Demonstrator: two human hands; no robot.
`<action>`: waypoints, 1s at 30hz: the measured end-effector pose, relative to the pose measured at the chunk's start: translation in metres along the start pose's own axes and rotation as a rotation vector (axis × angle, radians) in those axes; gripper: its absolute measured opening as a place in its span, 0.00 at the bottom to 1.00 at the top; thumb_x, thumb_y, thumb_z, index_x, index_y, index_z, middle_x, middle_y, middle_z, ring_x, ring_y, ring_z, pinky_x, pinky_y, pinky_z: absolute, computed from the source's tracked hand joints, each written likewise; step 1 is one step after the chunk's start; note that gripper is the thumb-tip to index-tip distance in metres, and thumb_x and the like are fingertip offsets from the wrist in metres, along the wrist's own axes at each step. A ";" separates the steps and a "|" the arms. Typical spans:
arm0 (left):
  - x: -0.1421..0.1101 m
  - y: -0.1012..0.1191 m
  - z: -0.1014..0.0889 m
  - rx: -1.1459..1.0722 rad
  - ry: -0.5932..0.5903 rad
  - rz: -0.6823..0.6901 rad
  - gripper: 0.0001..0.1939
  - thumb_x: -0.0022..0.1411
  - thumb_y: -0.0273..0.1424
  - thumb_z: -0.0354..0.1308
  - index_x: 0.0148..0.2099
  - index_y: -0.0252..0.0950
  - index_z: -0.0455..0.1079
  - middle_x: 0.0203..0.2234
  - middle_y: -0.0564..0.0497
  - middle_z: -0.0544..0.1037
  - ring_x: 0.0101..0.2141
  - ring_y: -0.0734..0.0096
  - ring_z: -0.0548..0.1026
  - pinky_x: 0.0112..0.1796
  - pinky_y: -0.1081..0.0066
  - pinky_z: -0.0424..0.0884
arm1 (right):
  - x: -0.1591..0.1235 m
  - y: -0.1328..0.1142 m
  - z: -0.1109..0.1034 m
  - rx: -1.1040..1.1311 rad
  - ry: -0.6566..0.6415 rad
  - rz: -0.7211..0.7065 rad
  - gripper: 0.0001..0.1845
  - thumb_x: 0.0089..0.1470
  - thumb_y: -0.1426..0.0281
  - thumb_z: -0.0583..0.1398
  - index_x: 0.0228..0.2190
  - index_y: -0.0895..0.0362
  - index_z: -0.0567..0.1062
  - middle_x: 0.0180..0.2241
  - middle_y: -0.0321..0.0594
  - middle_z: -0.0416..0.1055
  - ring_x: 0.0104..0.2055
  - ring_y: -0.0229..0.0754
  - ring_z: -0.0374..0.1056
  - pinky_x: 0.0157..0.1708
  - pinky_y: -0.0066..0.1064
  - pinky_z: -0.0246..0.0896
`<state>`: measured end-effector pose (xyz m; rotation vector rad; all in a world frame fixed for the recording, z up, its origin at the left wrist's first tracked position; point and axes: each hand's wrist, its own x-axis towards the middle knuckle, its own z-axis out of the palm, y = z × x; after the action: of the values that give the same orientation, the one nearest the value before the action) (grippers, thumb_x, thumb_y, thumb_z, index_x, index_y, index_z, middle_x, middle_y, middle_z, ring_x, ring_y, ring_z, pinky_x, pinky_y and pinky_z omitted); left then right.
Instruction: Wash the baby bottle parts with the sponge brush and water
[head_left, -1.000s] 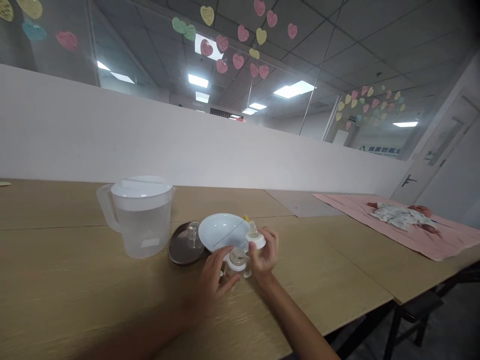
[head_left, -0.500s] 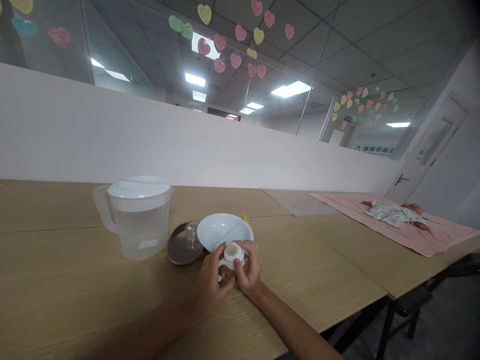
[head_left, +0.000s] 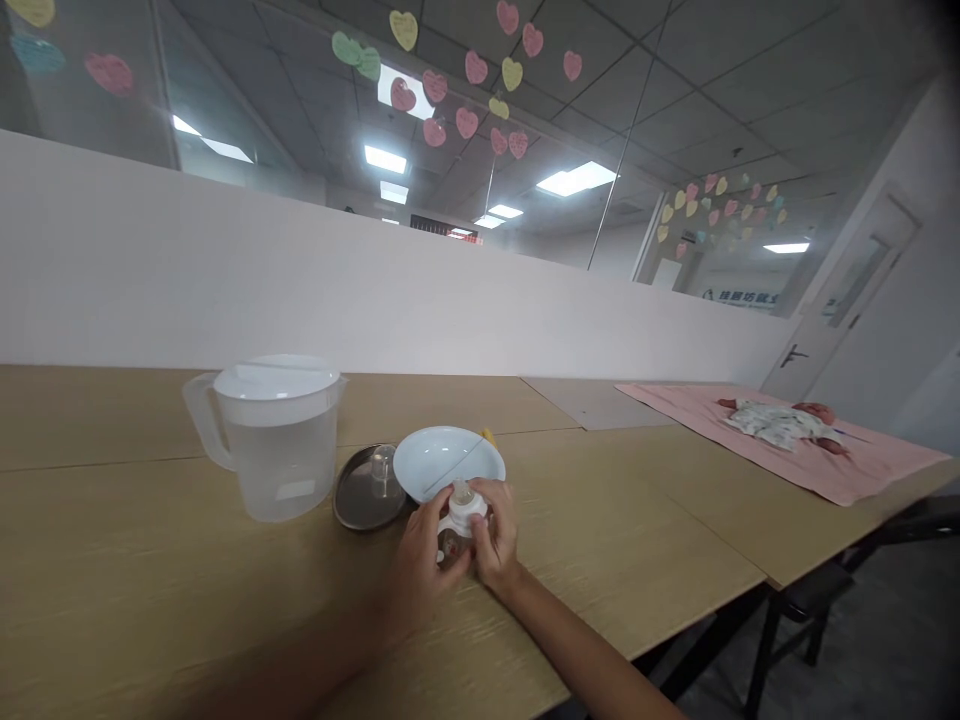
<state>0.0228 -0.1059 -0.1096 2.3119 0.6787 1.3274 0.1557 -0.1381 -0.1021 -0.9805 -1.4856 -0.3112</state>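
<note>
A baby bottle (head_left: 450,546) with a white collar and a pale teat is held between both hands above the table's near side. My left hand (head_left: 421,556) is closed round the bottle's left side, near a white handle. On the other side, my right hand (head_left: 496,535) wraps the collar, its thumb pressed on the white ring. Much of the bottle's body is hidden by the fingers. Just beyond the hands sits a white bowl (head_left: 429,447) with a thin stick and something yellow at its rim. A clear cap (head_left: 383,468) stands on a round dark metal tray (head_left: 360,505) to the left.
A lidded plastic pitcher (head_left: 281,450) holding clear liquid stands left of the tray on the wooden table (head_left: 637,540). Far right, a baby doll (head_left: 780,425) in patterned clothes lies on a pink cloth (head_left: 690,415). Beneath the table's right edge is a dark stool (head_left: 814,597).
The teat has tilted slightly and the right fingers have shifted a little on the collar. Both hands keep hold of the bottle. My view has moved slightly.
</note>
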 end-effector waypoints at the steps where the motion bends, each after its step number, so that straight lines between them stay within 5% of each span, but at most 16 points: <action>1: 0.001 0.002 -0.001 -0.010 -0.009 0.002 0.28 0.56 0.30 0.54 0.59 0.35 0.54 0.50 0.40 0.70 0.49 0.58 0.70 0.47 0.60 0.69 | 0.000 0.000 0.000 -0.016 -0.001 0.013 0.15 0.56 0.64 0.53 0.45 0.54 0.67 0.40 0.43 0.69 0.42 0.46 0.64 0.41 0.41 0.59; 5: 0.003 0.007 -0.005 -0.054 -0.026 0.006 0.28 0.56 0.29 0.54 0.59 0.34 0.54 0.52 0.40 0.68 0.51 0.58 0.68 0.50 0.58 0.66 | -0.007 0.003 0.004 -0.026 0.045 0.130 0.19 0.51 0.65 0.59 0.45 0.55 0.65 0.39 0.42 0.67 0.41 0.44 0.65 0.41 0.39 0.60; 12: 0.002 0.005 -0.004 -0.052 -0.042 -0.004 0.29 0.55 0.27 0.54 0.59 0.34 0.53 0.51 0.39 0.68 0.51 0.58 0.68 0.50 0.58 0.66 | -0.019 0.016 0.007 0.117 0.043 0.222 0.18 0.53 0.63 0.56 0.44 0.56 0.63 0.39 0.42 0.67 0.41 0.43 0.66 0.43 0.39 0.61; 21: 0.003 0.006 -0.004 -0.103 -0.038 -0.010 0.25 0.55 0.27 0.55 0.56 0.35 0.56 0.49 0.42 0.69 0.49 0.60 0.68 0.49 0.60 0.66 | -0.006 0.007 0.001 0.124 0.042 0.194 0.14 0.52 0.63 0.57 0.40 0.54 0.65 0.39 0.40 0.62 0.43 0.44 0.62 0.44 0.39 0.59; 30: 0.003 0.009 -0.007 -0.136 -0.067 -0.020 0.27 0.55 0.30 0.57 0.56 0.36 0.56 0.50 0.41 0.69 0.49 0.59 0.69 0.48 0.59 0.67 | -0.002 0.010 -0.008 0.054 -0.016 0.072 0.17 0.58 0.64 0.48 0.43 0.54 0.72 0.38 0.43 0.66 0.42 0.46 0.62 0.42 0.42 0.57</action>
<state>0.0201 -0.1110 -0.0990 2.2247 0.5707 1.2417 0.1679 -0.1385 -0.1056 -0.9922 -1.4625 -0.2108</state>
